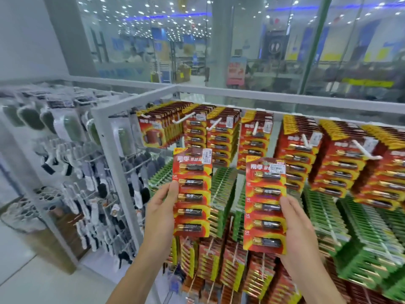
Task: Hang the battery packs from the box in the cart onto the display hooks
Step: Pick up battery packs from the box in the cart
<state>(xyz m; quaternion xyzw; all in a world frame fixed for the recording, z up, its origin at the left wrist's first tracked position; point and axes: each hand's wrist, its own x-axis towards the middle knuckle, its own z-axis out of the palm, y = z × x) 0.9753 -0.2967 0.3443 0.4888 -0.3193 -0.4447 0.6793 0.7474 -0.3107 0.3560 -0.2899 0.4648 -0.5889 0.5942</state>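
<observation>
Left hand and right hand each hold 1 battery pack before the display hooks.

— What's ahead of you?
— I face a glass partition and a grey pillar, with many small ceiling lights above.
— And to your left?
— A white wall, a rack of socks, and pale floor below me.

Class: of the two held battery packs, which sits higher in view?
The pack in the left hand; its top sits above the pack in the right hand.
</observation>
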